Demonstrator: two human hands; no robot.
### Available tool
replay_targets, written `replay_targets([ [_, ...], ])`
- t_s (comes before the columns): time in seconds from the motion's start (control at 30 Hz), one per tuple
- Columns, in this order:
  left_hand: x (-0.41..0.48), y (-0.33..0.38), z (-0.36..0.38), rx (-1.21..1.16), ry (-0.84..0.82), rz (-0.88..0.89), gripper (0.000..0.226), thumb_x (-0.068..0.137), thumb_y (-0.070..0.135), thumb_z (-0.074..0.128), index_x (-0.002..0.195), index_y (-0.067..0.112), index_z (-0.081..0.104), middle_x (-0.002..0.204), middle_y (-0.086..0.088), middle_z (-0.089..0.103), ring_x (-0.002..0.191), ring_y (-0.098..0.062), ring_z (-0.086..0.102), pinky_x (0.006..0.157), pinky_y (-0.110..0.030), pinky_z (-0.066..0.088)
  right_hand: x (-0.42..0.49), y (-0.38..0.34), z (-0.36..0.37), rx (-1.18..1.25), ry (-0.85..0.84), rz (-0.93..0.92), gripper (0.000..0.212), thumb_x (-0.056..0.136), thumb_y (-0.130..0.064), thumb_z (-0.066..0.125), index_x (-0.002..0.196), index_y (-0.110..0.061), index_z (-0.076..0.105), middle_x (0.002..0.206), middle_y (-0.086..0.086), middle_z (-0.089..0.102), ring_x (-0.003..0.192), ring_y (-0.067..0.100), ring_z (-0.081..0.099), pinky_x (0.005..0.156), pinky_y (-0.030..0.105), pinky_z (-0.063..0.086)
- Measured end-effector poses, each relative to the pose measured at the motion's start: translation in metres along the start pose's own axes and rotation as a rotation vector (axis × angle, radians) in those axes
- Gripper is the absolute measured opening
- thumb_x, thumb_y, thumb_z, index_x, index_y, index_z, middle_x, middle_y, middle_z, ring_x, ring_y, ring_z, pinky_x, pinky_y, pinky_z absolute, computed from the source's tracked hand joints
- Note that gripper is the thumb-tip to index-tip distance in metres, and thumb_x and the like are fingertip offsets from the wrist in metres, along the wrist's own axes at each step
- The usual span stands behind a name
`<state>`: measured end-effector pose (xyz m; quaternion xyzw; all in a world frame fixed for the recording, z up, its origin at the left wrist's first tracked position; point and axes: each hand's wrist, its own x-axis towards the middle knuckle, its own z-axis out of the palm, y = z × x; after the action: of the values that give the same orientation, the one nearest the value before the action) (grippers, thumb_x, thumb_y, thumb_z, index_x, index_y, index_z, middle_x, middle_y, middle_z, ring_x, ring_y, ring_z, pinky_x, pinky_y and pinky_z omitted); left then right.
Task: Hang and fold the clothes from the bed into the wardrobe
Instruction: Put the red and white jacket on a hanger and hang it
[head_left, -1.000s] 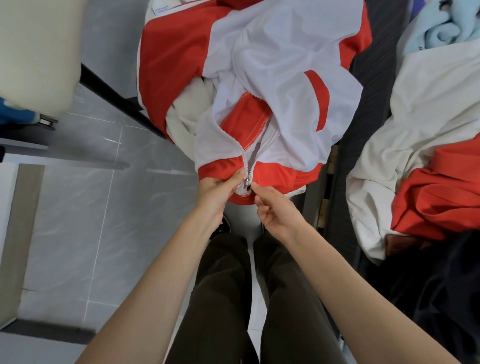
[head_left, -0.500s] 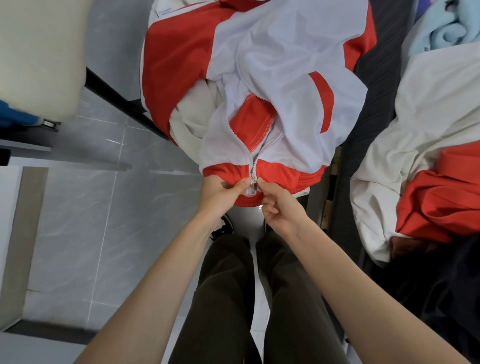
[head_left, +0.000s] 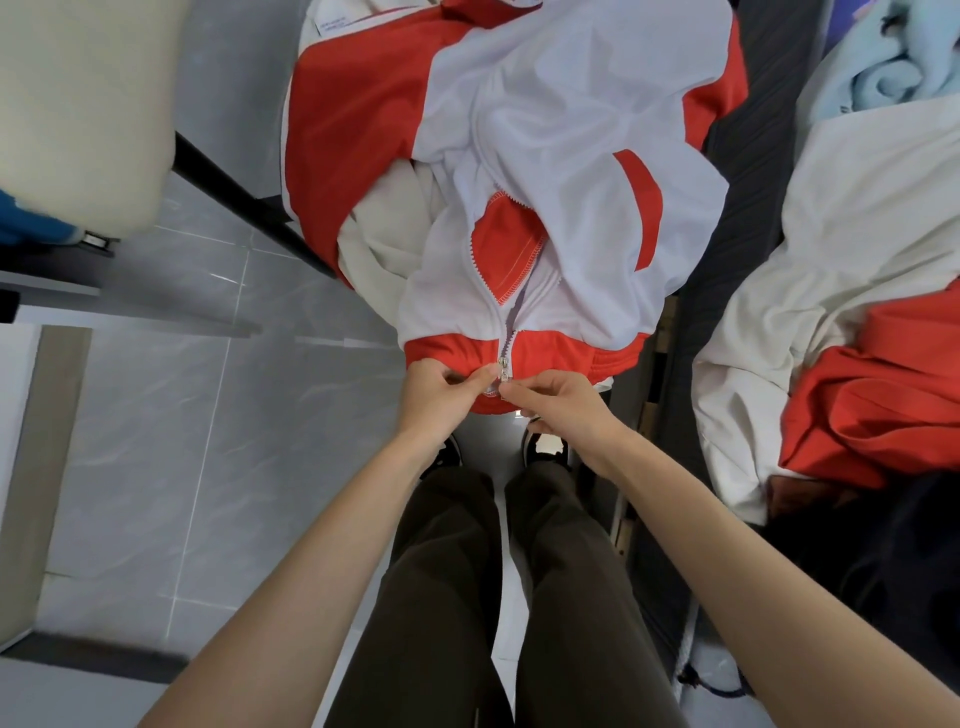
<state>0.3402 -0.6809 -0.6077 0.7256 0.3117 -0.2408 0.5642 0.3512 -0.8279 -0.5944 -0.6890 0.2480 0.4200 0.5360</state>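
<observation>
Red-and-white zip jacket (head_left: 545, 156) fills the upper centre of the frame. Its red hem band (head_left: 571, 353) is the lowest part, just above both hands.

Left hand (head_left: 441, 387): thumb and forefinger closed in a pinch on the hem band, just left of the zip. Right hand (head_left: 563, 402): fingers curled, pinching the hem edge just right of the zip foot. The two sets of fingertips almost meet. Zip slider (head_left: 503, 366) sits low on the hem band, directly above the fingertips. I cannot tell whether the right hand also holds the pull tab.

Zip teeth are joined only across the hem band. Above it the front parts and shows red lining.

Edges and room: grey tiled floor (head_left: 182, 415) lies open at left and lower left. A black bar (head_left: 249, 208) runs diagonally behind the jacket's left side. A cream cushion (head_left: 78, 104) is at upper left. The bed (head_left: 737, 234), dark-covered, is close on the right. It carries a pile of white and red clothes (head_left: 857, 312) and a light blue towel (head_left: 893, 67) at upper right. Dark trousers (head_left: 441, 597) and shoe tips (head_left: 452, 452) are below the hands.

Hidden: the jacket's top is cut off by the upper frame edge, so what holds it up is not visible. The hem underside is behind the fingers. The pile runs off the right edge.
</observation>
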Motion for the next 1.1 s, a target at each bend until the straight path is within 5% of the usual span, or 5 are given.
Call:
replay_targets([
  [0.2,-0.004,-0.005,-0.007,0.128,-0.027,0.055,0.029,0.085,0.027,0.070,0.100,0.002,0.069,0.094,-0.010,0.071,0.088,-0.020,0.067,0.083,-0.034,0.055,-0.002,-0.007,-0.010,0.085,-0.208,0.209,0.016,0.087,-0.024,0.069,0.096,-0.011,0.068,0.076,-0.005,0.067,0.065,0.007,0.055,0.063,0.022,0.044],
  [0.43,-0.025,-0.014,-0.012,0.413,-0.134,0.111,0.043,0.087,0.028,0.067,0.057,0.004,0.048,0.051,-0.004,0.039,0.046,-0.015,0.035,0.048,-0.025,0.027,-0.013,-0.024,-0.025,0.078,-0.397,0.470,0.011,0.092,-0.019,0.060,0.090,-0.015,0.069,0.065,-0.006,0.060,0.054,0.005,0.053,0.044,0.012,0.035],
  [0.8,-0.042,-0.018,-0.026,0.444,-0.137,-0.033,0.041,0.090,0.032,0.063,0.061,0.005,0.049,0.071,-0.019,0.061,0.071,-0.034,0.063,0.060,-0.031,0.043,-0.018,-0.099,-0.033,-0.012,-0.118,0.185,0.012,0.092,-0.020,0.057,0.091,-0.012,0.066,0.067,-0.005,0.050,0.050,0.006,0.041,0.040,0.014,0.028],
  [0.97,-0.042,0.007,-0.044,0.831,-0.114,0.128,0.058,0.084,0.058,0.056,0.049,0.017,0.037,0.049,0.001,0.042,0.054,-0.023,0.050,0.053,-0.028,0.036,-0.027,-0.111,-0.029,-0.290,-0.165,0.067,0.018,0.084,-0.024,0.067,0.100,-0.015,0.070,0.067,-0.005,0.051,0.057,0.009,0.044,0.046,0.016,0.035],
  [1.1,-0.036,0.044,-0.035,0.840,-0.012,0.350,0.048,0.081,0.066,0.054,0.076,0.019,0.049,0.081,0.002,0.060,0.081,-0.022,0.059,0.068,-0.032,0.044,-0.035,-0.122,-0.029,-0.352,-0.221,-0.004,0.013,0.088,-0.017,0.057,0.076,-0.019,0.063,0.057,-0.005,0.042,0.048,0.009,0.031,0.039,0.016,0.024],
])
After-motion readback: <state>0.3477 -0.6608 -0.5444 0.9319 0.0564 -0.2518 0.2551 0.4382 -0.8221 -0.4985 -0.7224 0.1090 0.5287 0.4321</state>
